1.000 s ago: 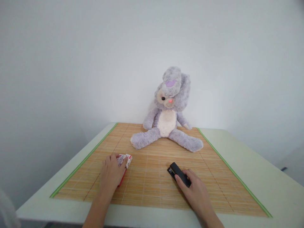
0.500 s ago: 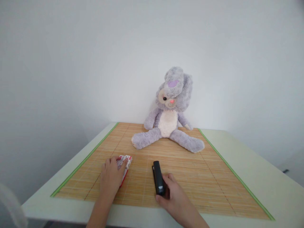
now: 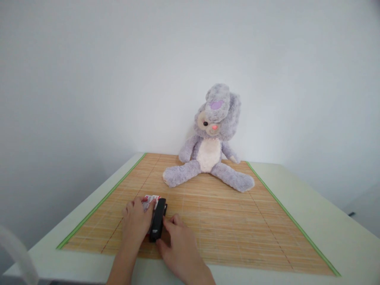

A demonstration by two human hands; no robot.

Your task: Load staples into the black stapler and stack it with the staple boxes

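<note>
My left hand (image 3: 135, 222) lies flat, fingers together, on a small red-and-white packet (image 3: 150, 199) on the bamboo mat (image 3: 225, 225). Only the packet's far end shows past my fingers. My right hand (image 3: 178, 245) grips a black stapler (image 3: 157, 219) from the right side, thumb at its near end. The stapler lies lengthwise against the right edge of the packet and touches my left fingers.
A grey-purple plush rabbit (image 3: 211, 148) sits at the far end of the mat, legs spread, leaning on the white wall. The mat has green edging and covers most of a pale table (image 3: 320, 206). A blurred white object (image 3: 18, 253) is at the bottom left corner.
My right hand has slid the stapler leftward across the mat, turning it, until it sits beside the packet under my left hand. My left hand has stayed on the packet.
</note>
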